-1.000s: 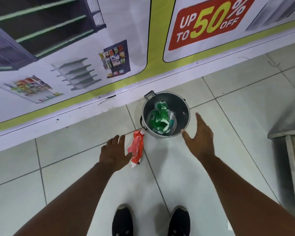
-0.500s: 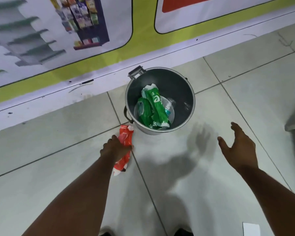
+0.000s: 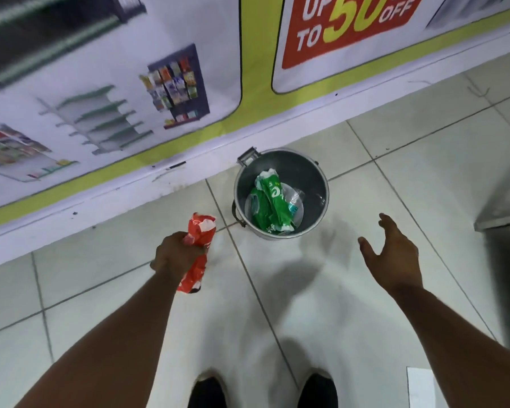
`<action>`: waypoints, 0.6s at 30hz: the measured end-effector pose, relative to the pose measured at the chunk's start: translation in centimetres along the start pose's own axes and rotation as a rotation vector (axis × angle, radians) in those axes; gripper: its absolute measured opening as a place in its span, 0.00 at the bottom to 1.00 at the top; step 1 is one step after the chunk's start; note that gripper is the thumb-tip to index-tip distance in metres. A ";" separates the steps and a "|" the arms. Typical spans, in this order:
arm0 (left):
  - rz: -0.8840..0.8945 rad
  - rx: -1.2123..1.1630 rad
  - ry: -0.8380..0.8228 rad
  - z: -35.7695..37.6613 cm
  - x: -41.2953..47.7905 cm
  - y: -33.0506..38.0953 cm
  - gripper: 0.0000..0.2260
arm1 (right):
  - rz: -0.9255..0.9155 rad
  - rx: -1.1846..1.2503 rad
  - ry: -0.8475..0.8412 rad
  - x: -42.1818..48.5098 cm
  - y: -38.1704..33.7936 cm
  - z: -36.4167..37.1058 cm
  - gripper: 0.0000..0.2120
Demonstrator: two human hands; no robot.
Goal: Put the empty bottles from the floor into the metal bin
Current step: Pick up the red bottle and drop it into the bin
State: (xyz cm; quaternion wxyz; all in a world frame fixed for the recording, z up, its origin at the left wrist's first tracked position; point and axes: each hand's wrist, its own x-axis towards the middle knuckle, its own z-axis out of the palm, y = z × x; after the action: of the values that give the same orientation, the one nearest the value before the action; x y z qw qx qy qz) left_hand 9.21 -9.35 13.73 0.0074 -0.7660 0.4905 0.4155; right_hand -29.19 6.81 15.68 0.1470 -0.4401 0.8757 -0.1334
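Note:
A round metal bin [image 3: 315, 228] stands on the tiled floor by the wall. Inside it lie two crushed green bottles [image 3: 273, 201] and a clear one [image 3: 295, 198]. My left hand [image 3: 175, 254] is closed around the middle of a crushed red bottle [image 3: 201, 231], held off the floor just left of the bin. My right hand [image 3: 393, 257] hovers open to the right of the bin, fingers spread, holding nothing.
A wall banner [image 3: 159, 83] with shelf pictures and a red sale sign runs along the back. A metal table edge [image 3: 501, 222] juts in at the right. My two black shoes [image 3: 262, 390] are at the bottom. A white paper scrap [image 3: 423, 387] lies bottom right.
My left hand closed on the red bottle lying on the floor and lifted it. My right hand drew back to the right of the bin. The camera rose again.

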 end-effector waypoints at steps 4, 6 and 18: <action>0.122 -0.081 0.049 -7.2 -5.8 6.5 0.19 | -0.019 0.034 0.029 -0.7 -4.6 -7.6 0.31; 0.195 -0.157 0.057 -8.6 -7.6 9.7 0.27 | -0.036 0.053 0.045 -0.4 -6.1 -10.4 0.31; 0.612 -0.117 0.182 -4.3 -9.9 21.8 0.31 | -0.095 0.063 0.114 1.8 -6.6 -16.9 0.30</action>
State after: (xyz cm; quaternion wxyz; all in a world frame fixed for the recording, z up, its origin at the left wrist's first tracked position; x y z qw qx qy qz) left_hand -6.30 -15.09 31.60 -0.2060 -0.6162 0.6718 0.3557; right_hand -31.77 3.27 33.42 0.1042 -0.4680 0.8562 -0.1925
